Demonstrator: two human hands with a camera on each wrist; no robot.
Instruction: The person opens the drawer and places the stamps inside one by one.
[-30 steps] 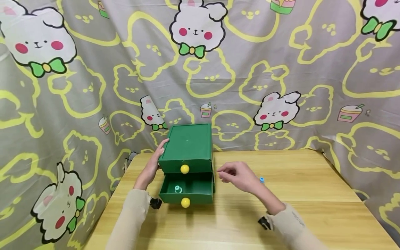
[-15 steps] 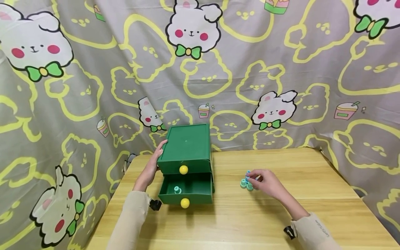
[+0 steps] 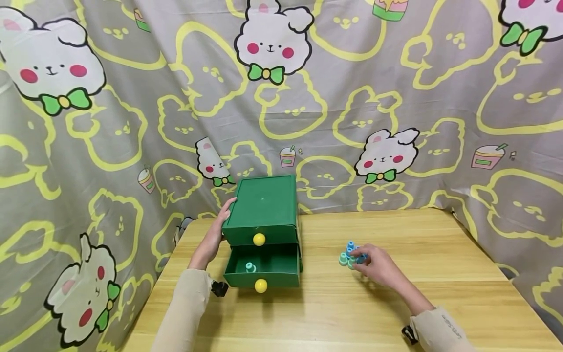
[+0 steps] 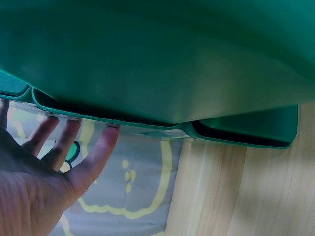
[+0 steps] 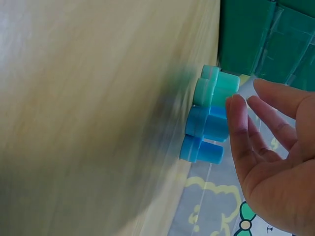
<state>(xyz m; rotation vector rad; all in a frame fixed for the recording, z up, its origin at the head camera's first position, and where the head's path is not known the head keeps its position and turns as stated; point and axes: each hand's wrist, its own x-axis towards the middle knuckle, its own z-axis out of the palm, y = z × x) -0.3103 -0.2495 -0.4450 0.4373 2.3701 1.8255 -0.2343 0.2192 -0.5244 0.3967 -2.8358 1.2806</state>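
My left hand [image 3: 212, 238], fingers spread and straight, touches the side of the green cabinet [image 3: 264, 200]. The upper drawer [image 3: 239, 237] is closed, its inside hidden; the lower drawer [image 3: 281, 280], pulled out, holds one mint peg [image 3: 250, 267]. Farther right, mint pegs [image 3: 343, 259] and blue pegs [image 3: 350, 244] cluster on the table [image 3: 334, 305], partly covered by my right hand [image 3: 379, 266], loosely bent, thumb and fingers apart.
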